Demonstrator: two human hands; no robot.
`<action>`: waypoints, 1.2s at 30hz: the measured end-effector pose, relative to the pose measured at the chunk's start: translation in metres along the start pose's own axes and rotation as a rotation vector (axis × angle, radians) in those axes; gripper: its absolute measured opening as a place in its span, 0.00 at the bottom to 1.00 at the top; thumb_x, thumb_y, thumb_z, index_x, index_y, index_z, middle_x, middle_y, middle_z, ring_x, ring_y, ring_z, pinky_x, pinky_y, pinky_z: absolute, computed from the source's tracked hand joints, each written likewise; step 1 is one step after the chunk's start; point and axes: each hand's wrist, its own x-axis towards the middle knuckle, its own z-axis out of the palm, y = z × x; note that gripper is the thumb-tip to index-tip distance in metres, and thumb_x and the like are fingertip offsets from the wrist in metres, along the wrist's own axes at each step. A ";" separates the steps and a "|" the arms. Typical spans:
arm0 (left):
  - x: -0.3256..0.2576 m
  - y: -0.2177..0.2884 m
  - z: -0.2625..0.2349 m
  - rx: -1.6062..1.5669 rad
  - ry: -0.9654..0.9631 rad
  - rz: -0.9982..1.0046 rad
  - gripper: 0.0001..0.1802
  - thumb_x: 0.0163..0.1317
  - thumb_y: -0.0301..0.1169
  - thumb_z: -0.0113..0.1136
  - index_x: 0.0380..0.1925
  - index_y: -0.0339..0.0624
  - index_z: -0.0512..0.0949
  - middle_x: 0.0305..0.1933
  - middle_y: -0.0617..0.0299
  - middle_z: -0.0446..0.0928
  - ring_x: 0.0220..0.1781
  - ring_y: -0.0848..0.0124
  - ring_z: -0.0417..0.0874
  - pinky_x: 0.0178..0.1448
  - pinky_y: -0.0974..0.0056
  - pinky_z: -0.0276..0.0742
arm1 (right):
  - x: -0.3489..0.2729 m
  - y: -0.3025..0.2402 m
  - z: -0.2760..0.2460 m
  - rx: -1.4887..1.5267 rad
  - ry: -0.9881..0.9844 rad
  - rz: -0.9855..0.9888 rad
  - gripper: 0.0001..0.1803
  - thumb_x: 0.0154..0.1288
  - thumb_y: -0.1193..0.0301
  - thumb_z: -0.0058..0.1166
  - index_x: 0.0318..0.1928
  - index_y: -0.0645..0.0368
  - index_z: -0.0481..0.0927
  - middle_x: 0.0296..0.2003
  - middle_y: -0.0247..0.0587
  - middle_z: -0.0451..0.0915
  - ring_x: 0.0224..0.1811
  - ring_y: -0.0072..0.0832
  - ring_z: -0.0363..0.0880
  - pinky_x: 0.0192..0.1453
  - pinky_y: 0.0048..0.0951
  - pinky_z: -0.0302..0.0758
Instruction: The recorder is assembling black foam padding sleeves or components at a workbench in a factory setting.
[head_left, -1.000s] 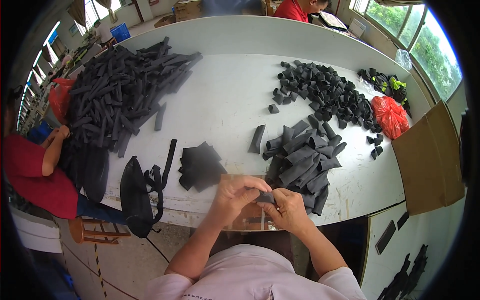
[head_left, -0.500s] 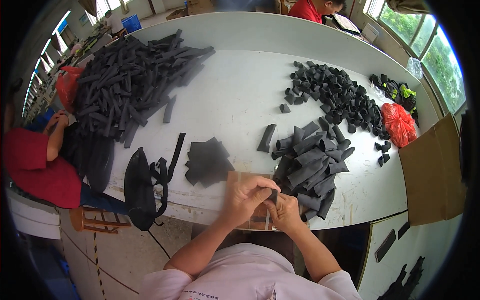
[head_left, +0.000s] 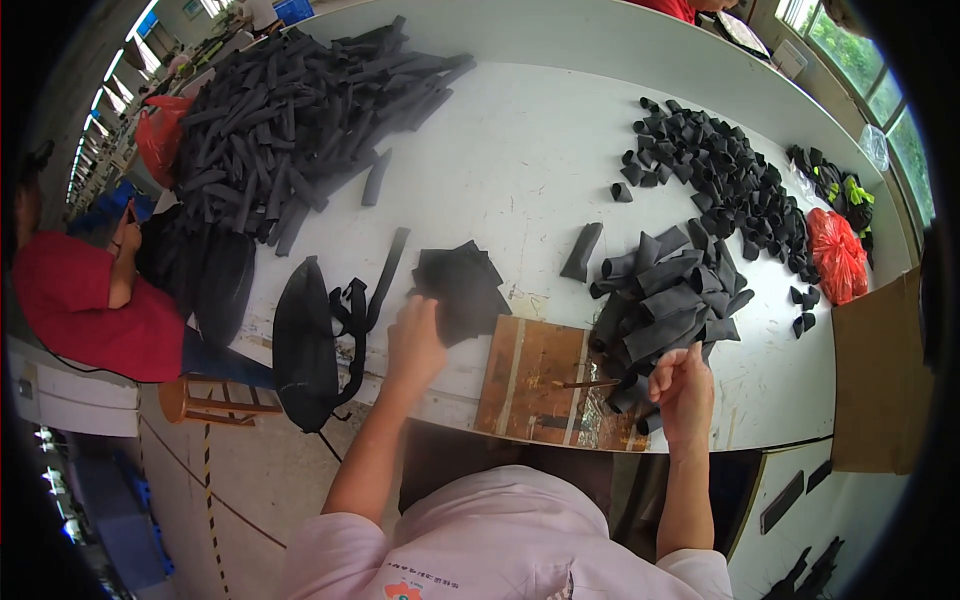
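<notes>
My left hand [head_left: 414, 347] reaches the near left edge of a stack of flat dark grey fabric pieces [head_left: 462, 285]. Its fingertips are partly hidden and a little blurred, so whether they grip a piece cannot be told. Beside the near edge of a heap of dark rolled fabric tubes [head_left: 670, 290], my right hand [head_left: 683, 390] is open with loosely bent fingers, and nothing shows in it. Between the hands lies a brown wooden board [head_left: 505, 390] with pale strips; a thin stick [head_left: 586, 384] rests across it. One tube [head_left: 581, 252] lies apart from the heap.
Long dark strips [head_left: 270, 130] are piled far left, short dark tubes [head_left: 735, 185] far right. A black bag with straps [head_left: 305, 350] lies at the left front edge. A red bag [head_left: 838, 257] and cardboard [head_left: 878, 370] stand right. A person in red [head_left: 95, 305] sits left.
My hands were together over the board, holding a small dark piece. They have parted, the left to the flat stack, the right to the tube heap. The view has shifted.
</notes>
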 end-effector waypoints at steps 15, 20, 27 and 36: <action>-0.045 0.016 -0.047 -1.336 -0.348 -0.207 0.02 0.51 0.18 0.52 0.24 0.35 0.71 0.31 0.63 0.75 0.34 0.76 0.74 0.40 0.71 0.69 | -0.059 0.062 0.056 -0.570 -0.437 0.057 0.21 0.63 0.56 0.44 0.35 0.65 0.75 0.29 0.35 0.76 0.31 0.19 0.73 0.33 0.21 0.69; -0.088 0.061 -0.051 -1.590 -0.761 -0.160 0.03 0.52 0.18 0.51 0.27 0.35 0.73 0.41 0.59 0.74 0.41 0.76 0.73 0.46 0.72 0.68 | -0.061 0.068 0.066 0.102 -0.363 0.212 0.11 0.55 0.71 0.57 0.38 0.59 0.73 0.31 0.30 0.75 0.35 0.18 0.73 0.37 0.22 0.70; -0.092 0.110 -0.048 -1.350 -0.228 -0.285 0.07 0.55 0.23 0.54 0.34 0.35 0.71 0.33 0.64 0.73 0.34 0.80 0.72 0.39 0.75 0.68 | -0.061 0.054 0.057 -1.029 -0.088 -0.813 0.11 0.43 0.80 0.60 0.31 0.61 0.76 0.21 0.40 0.69 0.21 0.32 0.70 0.23 0.28 0.66; -0.082 0.131 -0.061 -1.584 -0.551 -0.456 0.08 0.55 0.29 0.52 0.30 0.35 0.72 0.28 0.61 0.75 0.29 0.74 0.75 0.33 0.72 0.71 | -0.063 0.055 0.040 -1.342 -0.088 -0.962 0.17 0.34 0.77 0.59 0.33 0.60 0.75 0.23 0.39 0.67 0.23 0.33 0.68 0.23 0.30 0.66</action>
